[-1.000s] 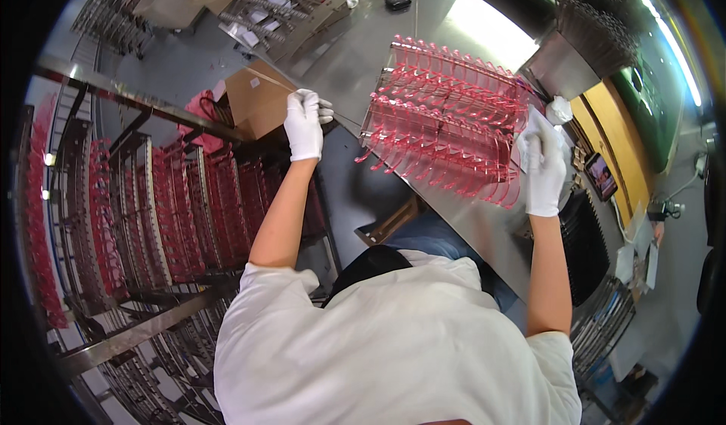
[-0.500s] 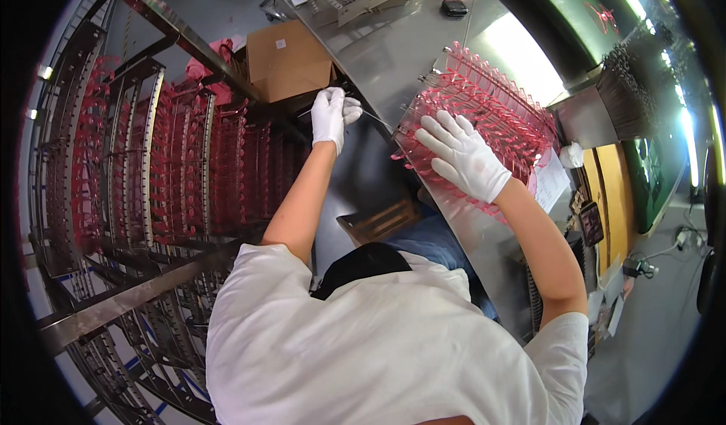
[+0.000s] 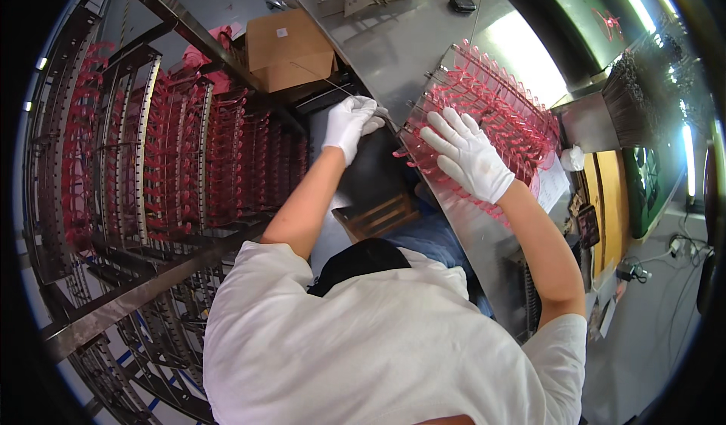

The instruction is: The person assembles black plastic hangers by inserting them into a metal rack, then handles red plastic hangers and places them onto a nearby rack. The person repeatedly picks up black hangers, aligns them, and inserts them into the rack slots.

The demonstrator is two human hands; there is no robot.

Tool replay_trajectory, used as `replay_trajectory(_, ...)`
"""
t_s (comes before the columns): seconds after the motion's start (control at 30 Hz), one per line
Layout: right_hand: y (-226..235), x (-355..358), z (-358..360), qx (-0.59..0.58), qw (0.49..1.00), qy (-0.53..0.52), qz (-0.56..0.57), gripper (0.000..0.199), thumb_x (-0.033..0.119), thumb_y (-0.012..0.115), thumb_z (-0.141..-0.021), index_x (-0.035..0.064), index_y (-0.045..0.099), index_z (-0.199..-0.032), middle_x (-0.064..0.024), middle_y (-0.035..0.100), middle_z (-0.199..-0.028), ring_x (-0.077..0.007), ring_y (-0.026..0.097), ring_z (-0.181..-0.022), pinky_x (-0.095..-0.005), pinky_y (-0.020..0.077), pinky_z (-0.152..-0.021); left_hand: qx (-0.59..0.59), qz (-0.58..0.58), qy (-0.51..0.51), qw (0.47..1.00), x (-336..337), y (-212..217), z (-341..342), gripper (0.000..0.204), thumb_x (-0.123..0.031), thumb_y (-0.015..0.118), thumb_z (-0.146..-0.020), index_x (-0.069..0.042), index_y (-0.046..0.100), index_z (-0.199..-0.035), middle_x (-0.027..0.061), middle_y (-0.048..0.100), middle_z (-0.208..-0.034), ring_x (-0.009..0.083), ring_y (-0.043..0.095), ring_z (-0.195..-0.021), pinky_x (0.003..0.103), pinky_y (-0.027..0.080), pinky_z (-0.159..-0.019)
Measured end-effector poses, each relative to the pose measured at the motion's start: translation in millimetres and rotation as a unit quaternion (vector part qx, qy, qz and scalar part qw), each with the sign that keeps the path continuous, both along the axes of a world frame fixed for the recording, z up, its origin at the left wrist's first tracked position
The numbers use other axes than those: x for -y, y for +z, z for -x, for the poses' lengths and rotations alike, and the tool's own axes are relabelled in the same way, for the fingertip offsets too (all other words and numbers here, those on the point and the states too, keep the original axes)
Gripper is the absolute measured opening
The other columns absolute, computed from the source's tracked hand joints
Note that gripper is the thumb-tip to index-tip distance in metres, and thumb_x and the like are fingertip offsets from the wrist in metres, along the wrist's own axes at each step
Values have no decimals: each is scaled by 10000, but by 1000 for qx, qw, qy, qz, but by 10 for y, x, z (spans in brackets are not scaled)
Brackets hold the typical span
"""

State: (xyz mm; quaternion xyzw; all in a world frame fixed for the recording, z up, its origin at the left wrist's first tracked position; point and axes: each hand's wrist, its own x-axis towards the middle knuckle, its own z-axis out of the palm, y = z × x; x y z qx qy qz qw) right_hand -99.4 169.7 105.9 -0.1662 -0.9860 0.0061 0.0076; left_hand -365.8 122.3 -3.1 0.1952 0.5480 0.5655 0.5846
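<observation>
Right hand [image 3: 467,154], gloved, fingers spread flat on a rack of red frames [image 3: 484,115] on the steel counter [image 3: 393,47]; left hand [image 3: 349,122] pinches a thin rod at its corner; filled racks [image 3: 174,160] stand alongside.

A cardboard box [image 3: 290,48] sits on the metal table [image 3: 393,43], behind the rack [image 3: 484,115] and right of the shelving [image 3: 159,160].

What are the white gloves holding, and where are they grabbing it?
The left hand pinches the end of a thin metal rod. The right hand lies flat, fingers spread, on top of the red rack, pressing rather than gripping it.
</observation>
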Motion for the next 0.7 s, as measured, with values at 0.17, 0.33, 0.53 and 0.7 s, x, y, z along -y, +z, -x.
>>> replay_trajectory(0.17,79,-48,-396,41,999,-10,20,566,219,525,-981,66,447,-1520,-219,374,-1600,-455,328,-1480,-561,249,-1218,50,-17,-10,999,-138,-200,882,437,-390,598,-1054,11,648,-1220,109,721,-1067,132,643,-771,244,535,-649)
replay_trajectory(0.33,41,-21,-479,34,999,-28,-7,529,278,487,-1021,135,454,-1529,-202,375,-1603,-422,358,-1470,-543,295,-1193,94,17,-128,987,-87,-146,338,348,-260,639,-1031,17,658,-1242,124,725,-1124,180,690,-942,255,557,-779)
replay_trajectory(0.53,128,61,-1089,66,997,-41,17,545,275,492,-1013,138,442,-1539,-196,371,-1607,-419,351,-1476,-531,294,-1205,120,-62,37,990,-171,-249,809,348,-321,615,-1051,-22,630,-1230,106,698,-1106,125,654,-834,210,548,-721)
replay_trajectory(0.7,122,175,-1773,70,993,-87,36,568,269,489,-1020,136,403,-1565,-193,350,-1625,-419,337,-1486,-518,277,-1223,-36,5,-129,991,-62,-22,337,364,-261,643,-1035,-5,653,-1294,109,729,-1137,154,690,-898,260,571,-840)
